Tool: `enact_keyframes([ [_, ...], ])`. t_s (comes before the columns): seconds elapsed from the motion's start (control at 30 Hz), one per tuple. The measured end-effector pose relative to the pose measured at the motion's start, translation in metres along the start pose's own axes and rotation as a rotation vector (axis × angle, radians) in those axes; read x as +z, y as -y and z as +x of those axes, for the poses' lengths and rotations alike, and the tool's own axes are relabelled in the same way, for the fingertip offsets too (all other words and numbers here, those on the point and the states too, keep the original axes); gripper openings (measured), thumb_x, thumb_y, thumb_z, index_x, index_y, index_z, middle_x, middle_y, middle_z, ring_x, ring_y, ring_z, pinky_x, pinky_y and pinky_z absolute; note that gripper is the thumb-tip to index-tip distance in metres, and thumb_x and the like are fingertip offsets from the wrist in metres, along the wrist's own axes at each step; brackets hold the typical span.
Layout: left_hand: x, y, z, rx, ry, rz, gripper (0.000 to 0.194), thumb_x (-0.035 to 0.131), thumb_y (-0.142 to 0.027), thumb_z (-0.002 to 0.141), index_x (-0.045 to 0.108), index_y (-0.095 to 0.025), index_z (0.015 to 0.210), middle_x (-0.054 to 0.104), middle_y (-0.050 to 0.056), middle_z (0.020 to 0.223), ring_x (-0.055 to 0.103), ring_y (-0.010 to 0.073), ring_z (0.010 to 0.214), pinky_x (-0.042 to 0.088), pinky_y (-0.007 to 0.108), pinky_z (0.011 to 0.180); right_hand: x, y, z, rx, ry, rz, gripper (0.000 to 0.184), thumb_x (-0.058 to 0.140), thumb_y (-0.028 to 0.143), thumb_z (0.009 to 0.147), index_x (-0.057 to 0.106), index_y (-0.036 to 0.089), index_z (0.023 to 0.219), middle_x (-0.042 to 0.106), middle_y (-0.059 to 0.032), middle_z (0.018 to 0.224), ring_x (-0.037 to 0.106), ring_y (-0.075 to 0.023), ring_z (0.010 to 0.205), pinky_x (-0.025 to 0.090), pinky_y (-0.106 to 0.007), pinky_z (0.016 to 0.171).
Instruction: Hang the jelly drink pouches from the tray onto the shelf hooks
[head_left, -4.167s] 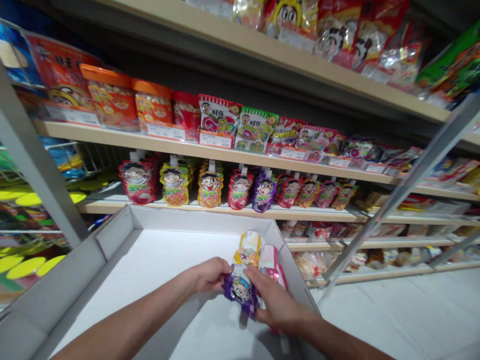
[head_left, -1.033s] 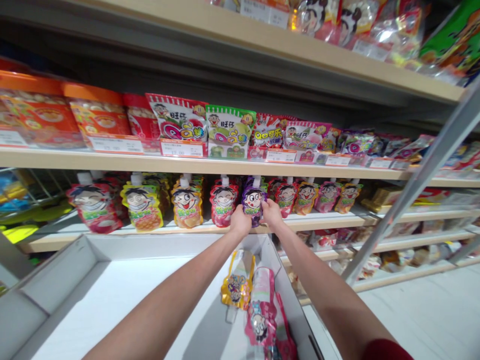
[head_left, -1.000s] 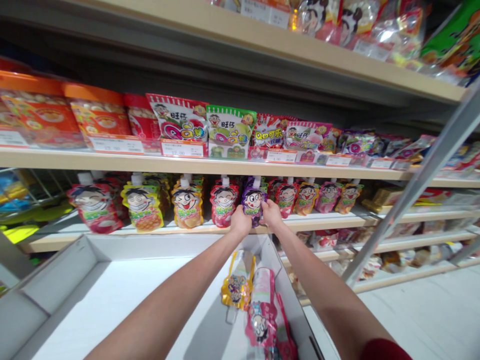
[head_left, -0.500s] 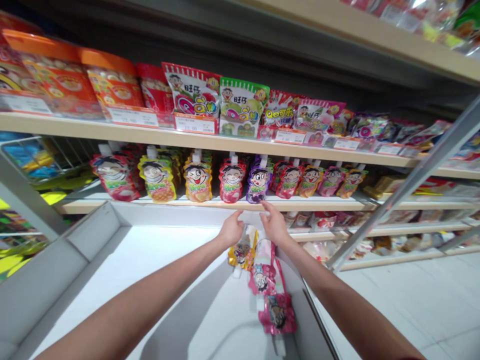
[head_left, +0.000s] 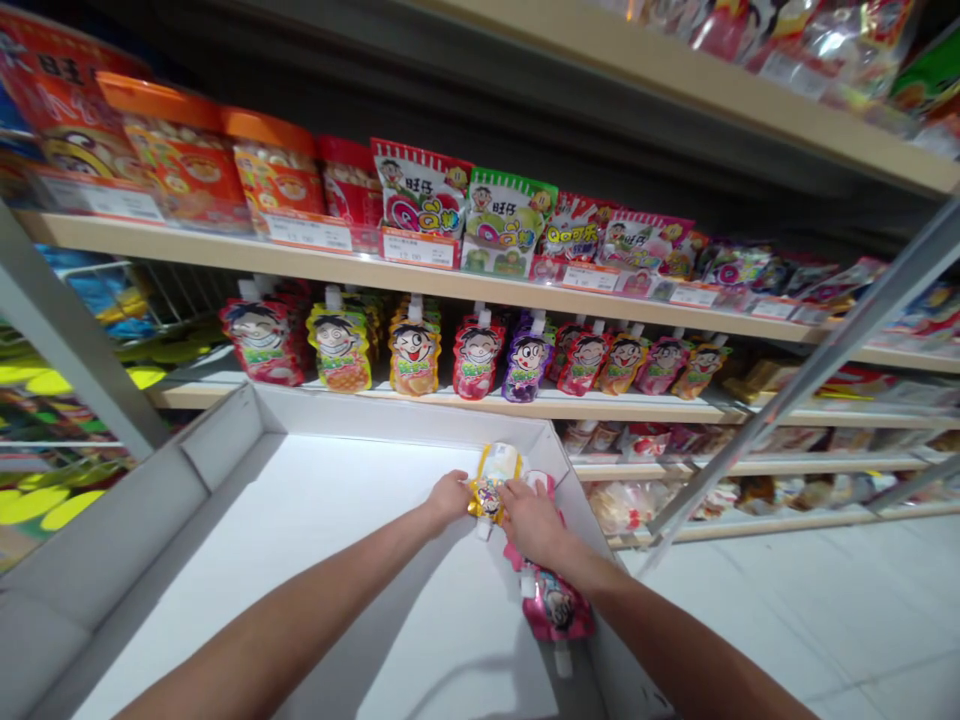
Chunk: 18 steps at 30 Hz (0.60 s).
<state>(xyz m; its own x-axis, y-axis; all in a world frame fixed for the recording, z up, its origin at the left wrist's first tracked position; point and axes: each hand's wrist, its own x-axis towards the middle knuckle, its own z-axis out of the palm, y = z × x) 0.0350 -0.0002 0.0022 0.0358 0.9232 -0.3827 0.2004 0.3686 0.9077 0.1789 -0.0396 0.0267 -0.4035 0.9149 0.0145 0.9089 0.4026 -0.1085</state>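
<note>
A yellow spouted jelly pouch point(head_left: 487, 497) lies in the white box point(head_left: 360, 500), its white cap towards me. At its left edge, the fingertips of my left hand point(head_left: 448, 498) close on it. From the other side my right hand point(head_left: 531, 518) grips the pouch's right edge and partly covers the pink jelly pouches beneath. One pink jelly pouch point(head_left: 556, 606) shows below my right wrist, cap pointing to me. Another pink pouch point(head_left: 541, 482) peeks out beyond my fingers, mostly hidden.
Rows of upright jelly pouches point(head_left: 415, 350) stand on the shelf just behind the box. Candy bags point(head_left: 501, 222) and orange-lidded jars point(head_left: 274, 172) fill the shelf above. A slanted metal post point(head_left: 810, 365) rises at the right.
Both hands have come down from the shelf's front edge into the box and onto the yellow pouch. The view has shifted slightly, with the shelf goods further right at the left side.
</note>
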Motion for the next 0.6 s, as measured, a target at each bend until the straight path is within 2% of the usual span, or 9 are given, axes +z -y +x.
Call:
enact_keyframes([
  [0.17, -0.003, -0.004, -0.008, -0.098, -0.013, -0.079, 0.032, 0.045, -0.007, 0.064, 0.043, -0.011, 0.096, 0.047, -0.006, 0.045, 0.045, 0.0072, 0.041, 0.033, 0.016, 0.042, 0.005, 0.004, -0.001, 0.010, 0.025, 0.002, 0.055, 0.050, 0.022, 0.063, 0.037, 0.017, 0.116, 0.044, -0.0124, 0.114, 0.036, -0.0248, 0.107, 0.012, -0.048, 0.093],
  [0.3, -0.003, -0.005, -0.012, -0.117, 0.045, -0.087, 0.003, 0.044, -0.013, 0.069, 0.047, -0.014, 0.068, 0.041, -0.006, 0.037, 0.037, 0.0047, 0.033, 0.027, 0.015, 0.037, 0.007, 0.009, 0.000, -0.004, 0.026, 0.002, 0.059, 0.054, 0.025, 0.061, 0.037, 0.016, 0.116, 0.045, -0.0125, 0.110, 0.037, -0.0253, 0.105, 0.012, -0.049, 0.093],
  [0.4, -0.004, -0.005, -0.013, -0.127, 0.081, -0.082, 0.019, 0.042, -0.016, 0.070, 0.043, -0.014, 0.051, 0.040, -0.005, 0.033, 0.033, 0.0038, 0.030, 0.024, 0.015, 0.035, 0.007, 0.011, -0.001, -0.007, 0.006, 0.003, 0.061, 0.055, 0.025, 0.060, 0.035, 0.016, 0.117, 0.046, -0.0127, 0.109, 0.037, -0.0254, 0.104, 0.014, -0.049, 0.092],
  [0.6, -0.010, -0.009, -0.020, -0.153, 0.069, -0.118, 0.015, 0.041, -0.008, 0.066, 0.039, -0.016, 0.053, 0.049, -0.003, 0.039, 0.044, 0.0073, 0.035, 0.036, 0.018, 0.039, 0.007, 0.012, -0.001, -0.045, -0.006, 0.056, 0.065, 0.057, 0.028, 0.061, 0.032, 0.019, 0.120, 0.040, -0.0127, 0.118, 0.031, -0.0256, 0.112, 0.015, -0.048, 0.093],
])
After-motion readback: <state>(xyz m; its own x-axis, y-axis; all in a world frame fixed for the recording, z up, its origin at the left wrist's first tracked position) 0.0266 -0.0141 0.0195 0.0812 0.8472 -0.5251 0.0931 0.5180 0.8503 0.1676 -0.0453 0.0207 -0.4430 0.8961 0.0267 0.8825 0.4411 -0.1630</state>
